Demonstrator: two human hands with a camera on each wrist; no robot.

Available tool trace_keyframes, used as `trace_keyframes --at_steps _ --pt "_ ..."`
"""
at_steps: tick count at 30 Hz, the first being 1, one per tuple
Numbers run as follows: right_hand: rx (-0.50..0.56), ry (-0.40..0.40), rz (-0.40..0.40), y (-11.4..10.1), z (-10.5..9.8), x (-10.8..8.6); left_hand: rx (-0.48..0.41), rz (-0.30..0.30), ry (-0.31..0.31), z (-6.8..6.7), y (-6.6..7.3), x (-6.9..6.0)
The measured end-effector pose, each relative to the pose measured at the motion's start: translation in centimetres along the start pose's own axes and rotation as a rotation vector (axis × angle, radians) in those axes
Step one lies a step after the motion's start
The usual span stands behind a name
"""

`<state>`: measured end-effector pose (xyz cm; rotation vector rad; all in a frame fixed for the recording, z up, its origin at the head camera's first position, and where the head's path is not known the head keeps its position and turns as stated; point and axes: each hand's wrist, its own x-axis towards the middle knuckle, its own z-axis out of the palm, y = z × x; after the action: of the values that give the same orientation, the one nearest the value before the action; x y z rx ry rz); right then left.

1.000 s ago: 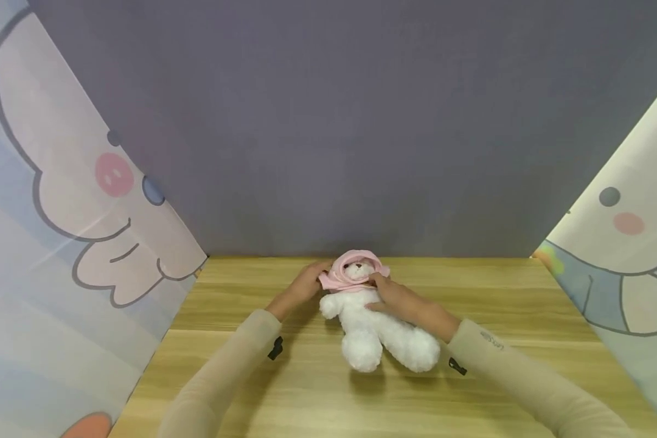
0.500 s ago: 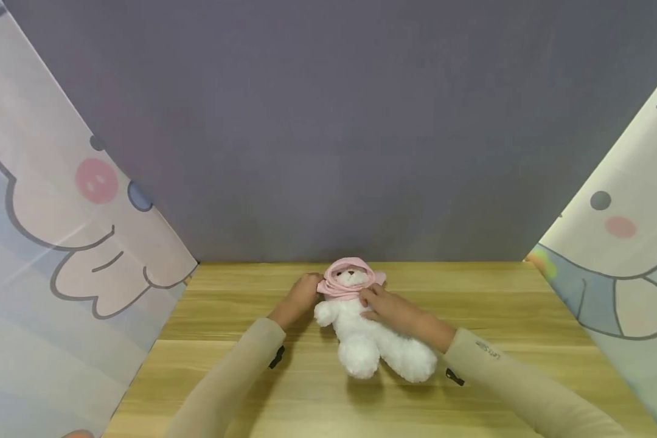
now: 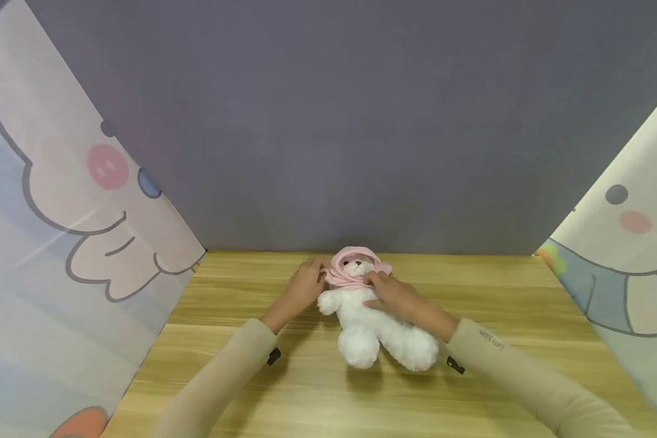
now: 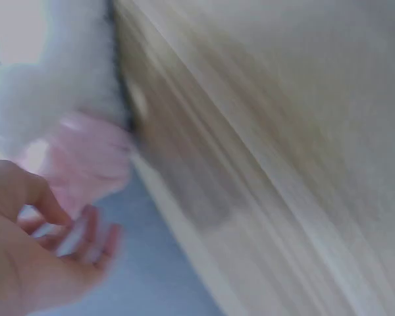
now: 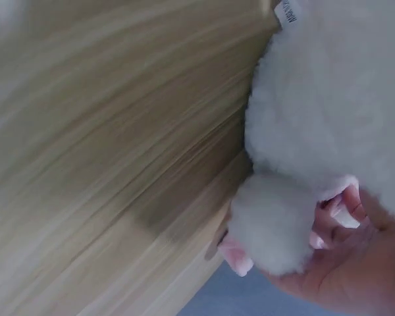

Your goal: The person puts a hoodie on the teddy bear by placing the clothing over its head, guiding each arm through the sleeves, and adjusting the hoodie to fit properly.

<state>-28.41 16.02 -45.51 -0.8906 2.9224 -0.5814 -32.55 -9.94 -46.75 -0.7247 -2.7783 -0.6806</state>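
Probably light, soft and hard to damage, judging by the deep plush of the bear [image 3: 358, 322]; likely to squash under pressure rather than slip, and to slide along with any strong tug. Lying face up on the worktop [image 3: 306, 392], near the back edge, with a pink hood [image 3: 340, 278] round its head. Best steadied by the chest, and best worked by the hood's rim, pulling gently on thin-looking cloth. Gripping the hood's lower edge beside the chin with curled fingers of the right hand [image 3: 398, 299]; reaching the opposite edge with the left hand [image 3: 302, 286], fingertips too blurred to tell whether pinching or merely touching. Visible from the head: face and both legs. Visible only from the right wrist: a white label [image 5: 285, 12] and a round arm [image 5: 274, 220], hidden behind the right hand in the head view.
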Motion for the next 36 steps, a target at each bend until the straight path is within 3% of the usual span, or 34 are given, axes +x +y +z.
trace_keyframes --at_steps 3,5,7,11,17,22,29,34,36 --pt "-0.037 0.05 -0.011 0.0 0.2 -0.1 0.0 0.147 0.071 -0.5 1.5 -0.9" --pt "-0.044 0.076 -0.039 -0.1 0.1 -0.1 0.019 0.221 0.033 -0.6 2.2 -1.4" --pt "-0.034 0.087 -0.07 -0.1 0.1 0.0 0.012 0.246 -0.027 -0.5 2.5 -1.6" --pt "0.001 0.12 -0.113 -0.1 -0.1 0.4 -0.047 0.201 -0.147 -0.5 2.8 -1.6" --pt "0.073 0.171 -0.163 -0.2 -0.2 1.4 -0.194 0.125 -0.192 -0.3 1.6 -1.4" --pt "0.093 0.137 -0.194 -0.4 0.5 1.4 -0.277 0.089 -0.231 0.3 0.7 -1.9" --pt "0.135 0.191 -0.121 0.0 1.0 0.8 -0.303 0.154 -0.183 0.8 1.0 -2.3" --pt "0.191 0.174 -0.122 0.2 1.0 0.1 -0.335 0.118 -0.194 1.0 1.3 -2.7" --pt "0.188 0.175 -0.128 0.3 1.1 0.0 -0.355 0.097 -0.171 1.0 1.5 -2.7"
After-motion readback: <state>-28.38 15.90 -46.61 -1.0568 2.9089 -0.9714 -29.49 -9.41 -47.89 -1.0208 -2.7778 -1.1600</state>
